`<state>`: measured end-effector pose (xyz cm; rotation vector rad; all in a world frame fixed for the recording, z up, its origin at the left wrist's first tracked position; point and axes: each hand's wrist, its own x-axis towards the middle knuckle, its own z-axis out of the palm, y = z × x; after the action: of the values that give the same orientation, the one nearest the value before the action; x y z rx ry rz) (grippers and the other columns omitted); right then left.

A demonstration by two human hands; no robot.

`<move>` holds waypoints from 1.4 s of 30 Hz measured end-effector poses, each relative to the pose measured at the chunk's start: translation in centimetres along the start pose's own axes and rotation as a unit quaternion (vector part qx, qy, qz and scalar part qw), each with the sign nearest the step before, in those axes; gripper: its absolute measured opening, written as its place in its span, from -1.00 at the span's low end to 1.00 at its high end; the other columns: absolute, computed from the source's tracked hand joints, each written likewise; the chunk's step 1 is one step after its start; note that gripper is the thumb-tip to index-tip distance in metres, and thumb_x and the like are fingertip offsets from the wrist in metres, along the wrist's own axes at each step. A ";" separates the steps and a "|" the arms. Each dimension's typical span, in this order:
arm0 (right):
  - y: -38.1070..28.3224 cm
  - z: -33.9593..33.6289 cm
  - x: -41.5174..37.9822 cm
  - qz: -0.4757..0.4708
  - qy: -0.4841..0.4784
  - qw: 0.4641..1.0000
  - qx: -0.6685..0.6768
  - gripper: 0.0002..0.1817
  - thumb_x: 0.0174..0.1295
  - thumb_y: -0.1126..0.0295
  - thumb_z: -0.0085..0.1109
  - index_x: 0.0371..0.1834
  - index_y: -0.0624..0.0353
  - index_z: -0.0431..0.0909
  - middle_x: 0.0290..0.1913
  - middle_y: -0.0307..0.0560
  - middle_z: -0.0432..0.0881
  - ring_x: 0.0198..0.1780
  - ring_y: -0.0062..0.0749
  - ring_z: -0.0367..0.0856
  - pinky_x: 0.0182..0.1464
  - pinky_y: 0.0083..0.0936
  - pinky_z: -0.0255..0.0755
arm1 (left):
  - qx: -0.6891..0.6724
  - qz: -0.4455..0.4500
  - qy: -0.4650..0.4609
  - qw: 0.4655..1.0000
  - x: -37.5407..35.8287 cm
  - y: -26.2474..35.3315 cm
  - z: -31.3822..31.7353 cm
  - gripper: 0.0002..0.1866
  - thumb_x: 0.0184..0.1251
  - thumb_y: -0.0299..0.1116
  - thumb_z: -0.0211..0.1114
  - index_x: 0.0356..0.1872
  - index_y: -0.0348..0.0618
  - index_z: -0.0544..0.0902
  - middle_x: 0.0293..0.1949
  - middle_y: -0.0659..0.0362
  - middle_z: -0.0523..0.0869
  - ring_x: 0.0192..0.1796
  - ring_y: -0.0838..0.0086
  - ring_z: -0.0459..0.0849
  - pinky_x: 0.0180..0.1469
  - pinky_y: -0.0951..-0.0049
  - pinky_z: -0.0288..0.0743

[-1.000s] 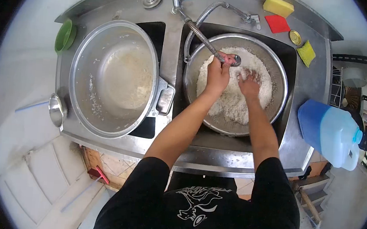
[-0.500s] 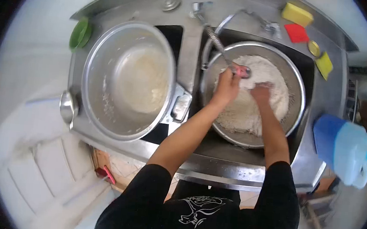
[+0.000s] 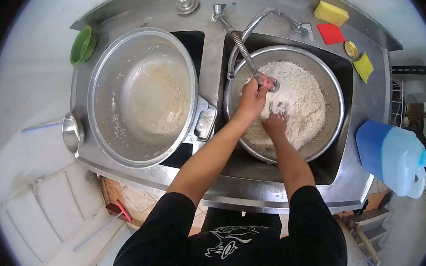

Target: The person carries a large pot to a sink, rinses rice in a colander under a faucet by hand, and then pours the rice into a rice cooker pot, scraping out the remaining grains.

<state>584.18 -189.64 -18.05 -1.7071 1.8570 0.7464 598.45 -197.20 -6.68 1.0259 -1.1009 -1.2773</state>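
A large round metal basin (image 3: 335,123) in the right sink holds a heap of wet white rice (image 3: 306,93). My left hand (image 3: 254,97) is closed around the end of a flexible metal faucet hose (image 3: 248,57), its nozzle (image 3: 274,86) pointing over the rice. My right hand (image 3: 275,124) reaches into the rice just below the nozzle. Its fingers stretch forward and apart, their tips partly covered by grains. A big aluminium pot (image 3: 152,95) on the left has a few grains stuck to its inner wall.
A blue jug (image 3: 391,156) stands at the right edge. A yellow sponge (image 3: 331,14), red cloth (image 3: 330,34), small tin (image 3: 350,49) and yellow scouring pad (image 3: 363,68) lie at the back right. A green bowl (image 3: 83,45) and metal ladle (image 3: 72,133) are at the left.
My right hand has drawn left and toward me through the rice, ending nearer my left hand. The left hand keeps its hold on the hose. The view has shifted slightly.
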 end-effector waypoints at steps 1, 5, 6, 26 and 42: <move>0.0 -0.1 1.6 -0.034 0.047 0.998 -0.009 -0.30 0.20 -0.15 -0.14 0.25 0.15 0.34 0.32 0.21 0.27 0.41 0.20 0.03 0.40 0.10 -0.20 | 0.029 0.001 0.014 0.999 0.4 -0.4 -0.1 -0.91 0.40 -0.53 0.02 -0.29 -0.18 0.29 -0.21 0.02 0.66 -0.17 0.48 0.61 -0.03 0.45 0.49; 1.5 -3.1 7.1 -0.036 0.137 0.989 -0.047 -0.31 0.21 -0.14 -0.14 0.23 0.19 0.36 0.27 0.17 0.35 0.36 0.13 0.16 0.40 0.05 -0.16 | 0.103 0.042 0.032 0.993 0.8 -0.5 0.0 -0.88 0.39 -0.54 0.03 -0.30 -0.18 0.27 -0.23 0.02 0.65 -0.17 0.47 0.62 -0.05 0.44 0.50; 2.2 -3.7 7.4 -0.040 0.135 0.989 -0.046 -0.31 0.21 -0.14 -0.14 0.23 0.19 0.36 0.27 0.17 0.35 0.36 0.13 0.16 0.40 0.05 -0.16 | 0.107 0.040 0.034 0.993 0.5 0.0 0.0 -0.88 0.39 -0.54 0.03 -0.30 -0.18 0.27 -0.23 0.02 0.65 -0.17 0.47 0.62 -0.05 0.44 0.50; 5.8 -11.5 -3.4 -0.309 0.116 0.944 0.012 -0.62 0.19 0.18 -0.01 0.07 -0.03 0.47 -0.07 -0.01 0.58 -0.04 -0.16 0.56 0.01 -0.12 0.42 | -0.066 -0.065 0.081 0.992 -2.4 6.4 3.2 -0.81 0.34 -0.60 0.04 -0.27 -0.02 0.26 -0.29 0.16 0.56 -0.08 0.38 0.63 -0.02 0.39 0.47; 3.0 -8.5 0.2 0.045 -0.159 0.286 0.944 -0.72 0.19 0.43 0.01 -0.03 0.22 0.45 -0.09 -0.02 0.51 -0.10 -0.16 0.49 0.07 -0.27 0.35 | -0.016 0.101 0.226 0.969 -1.3 4.4 4.8 -0.90 0.35 -0.64 0.00 -0.31 -0.18 0.34 -0.41 0.18 0.52 -0.30 0.50 0.54 -0.11 0.45 0.46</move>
<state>581.12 -195.53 -11.89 0.2905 0.9640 -0.9900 594.59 -195.61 -1.51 1.0833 -0.8052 -0.8375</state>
